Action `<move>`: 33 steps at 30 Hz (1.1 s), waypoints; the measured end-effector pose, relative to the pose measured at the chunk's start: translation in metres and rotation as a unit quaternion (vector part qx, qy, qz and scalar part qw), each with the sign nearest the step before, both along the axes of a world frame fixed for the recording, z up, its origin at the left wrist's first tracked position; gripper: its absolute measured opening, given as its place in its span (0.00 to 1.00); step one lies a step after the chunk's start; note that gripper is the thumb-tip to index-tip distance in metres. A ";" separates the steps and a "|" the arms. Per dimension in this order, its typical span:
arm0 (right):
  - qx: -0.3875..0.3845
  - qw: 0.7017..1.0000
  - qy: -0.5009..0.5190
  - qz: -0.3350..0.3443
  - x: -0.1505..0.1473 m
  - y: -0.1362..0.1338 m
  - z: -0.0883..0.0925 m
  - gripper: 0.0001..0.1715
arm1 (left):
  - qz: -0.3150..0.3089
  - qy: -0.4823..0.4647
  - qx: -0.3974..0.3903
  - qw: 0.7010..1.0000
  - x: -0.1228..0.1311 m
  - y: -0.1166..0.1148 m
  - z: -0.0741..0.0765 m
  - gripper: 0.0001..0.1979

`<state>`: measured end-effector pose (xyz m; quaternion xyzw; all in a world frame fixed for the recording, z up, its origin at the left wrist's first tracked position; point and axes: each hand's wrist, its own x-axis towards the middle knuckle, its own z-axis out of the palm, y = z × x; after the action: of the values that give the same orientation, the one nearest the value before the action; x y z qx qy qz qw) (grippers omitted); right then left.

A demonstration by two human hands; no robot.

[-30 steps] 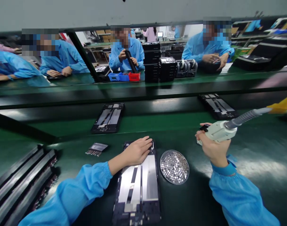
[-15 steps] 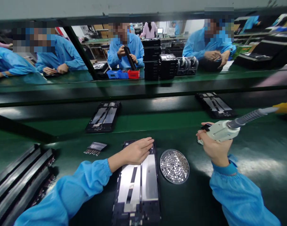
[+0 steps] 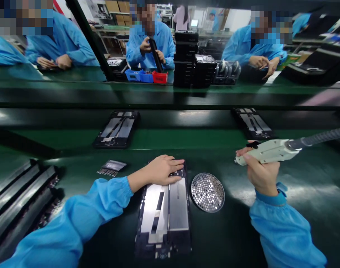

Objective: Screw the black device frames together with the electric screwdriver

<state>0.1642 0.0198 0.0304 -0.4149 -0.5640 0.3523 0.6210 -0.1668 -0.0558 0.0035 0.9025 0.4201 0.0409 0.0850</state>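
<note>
The left hand (image 3: 161,170) lies flat, fingers outstretched, on the far end of the thin, stiff, probably scratch-prone panel frame (image 3: 164,214) on the bench (image 3: 237,234), best handled by its edges, while the right hand (image 3: 260,173) wraps its fingers round the screwdriver (image 3: 267,152) near the screw dish (image 3: 207,192).

the left hand (image 3: 161,170) lies flat over the far end of the panel (image 3: 164,212) and hides that end. the right hand (image 3: 260,173) closes round the tool (image 3: 270,150), so the grip covers the underside of its body. its hose (image 3: 317,139) runs off the right edge. the bits in the round dish (image 3: 207,191) are too small to tell apart, and the small comb-like part (image 3: 112,167) is too fine to make out. the long trays (image 3: 16,201) are cut by the left edge, the left sleeve (image 3: 83,219) and right sleeve (image 3: 284,230) by the bottom.
</note>
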 end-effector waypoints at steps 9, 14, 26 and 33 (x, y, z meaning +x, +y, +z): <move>-0.048 0.996 0.047 0.051 -0.006 -0.007 0.014 0.18 | 0.069 -0.004 0.092 0.993 0.027 -0.065 -0.008 0.25; -0.016 0.994 0.031 0.099 -0.050 -0.041 0.026 0.17 | 0.078 -0.062 0.140 0.985 0.035 -0.084 -0.014 0.24; -0.044 0.987 0.018 0.155 -0.088 -0.060 0.006 0.14 | 0.117 -0.070 0.142 0.981 0.040 -0.086 -0.010 0.25; -0.060 0.987 0.022 0.151 -0.088 -0.060 0.003 0.15 | 0.117 -0.081 0.134 0.981 0.041 -0.085 -0.010 0.25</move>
<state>0.0760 -0.0400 0.0330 -0.3537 -0.5840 0.4840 0.5474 -0.1263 -0.1408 -0.0066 0.8438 0.5054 0.1801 -0.0085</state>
